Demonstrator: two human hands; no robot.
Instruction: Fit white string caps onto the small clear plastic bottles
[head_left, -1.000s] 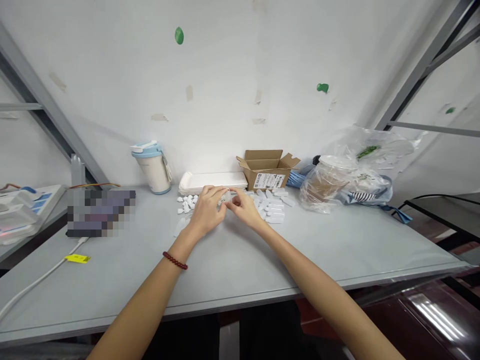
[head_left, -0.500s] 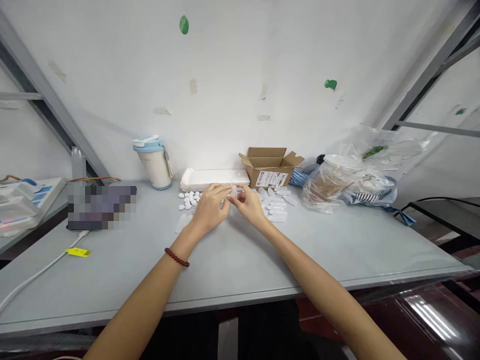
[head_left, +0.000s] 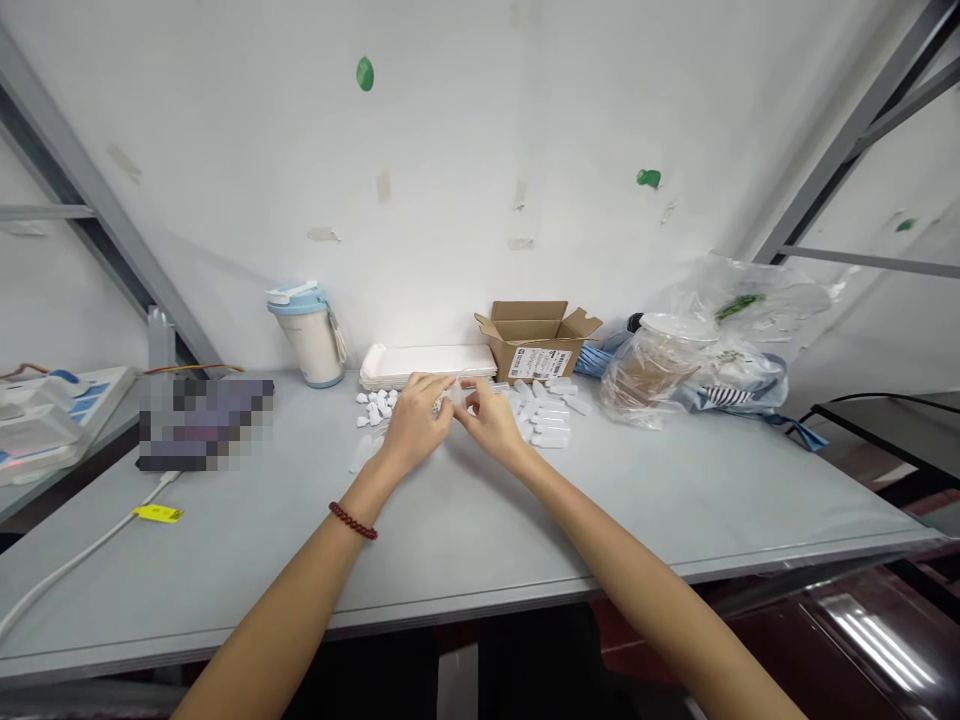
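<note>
My left hand (head_left: 417, 422) and my right hand (head_left: 489, 422) meet over the table, fingertips together. Between them is a small translucent plastic bottle (head_left: 458, 392), mostly covered by the fingers. Both hands are closed around it with thumbs and fingers. Left of my left hand lie several small white caps (head_left: 373, 408), with a few translucent pieces (head_left: 363, 452) in front of them. To the right of my right hand, several translucent plastic bottles (head_left: 552, 424) lie in a loose pile. A red bead bracelet (head_left: 352, 521) circles my left wrist.
Behind my hands are a stack of white trays (head_left: 427, 362) and an open cardboard box (head_left: 534, 340). A tumbler (head_left: 307, 335) stands back left, near a blurred dark device (head_left: 206, 425) with a white cable (head_left: 90, 550). Bagged cup and clear plastic (head_left: 660, 370) sit right.
The view has tilted up slightly. My fingers have shifted around the bottle, the right fingers now lying closer to the left; less of the bottle shows above them.
</note>
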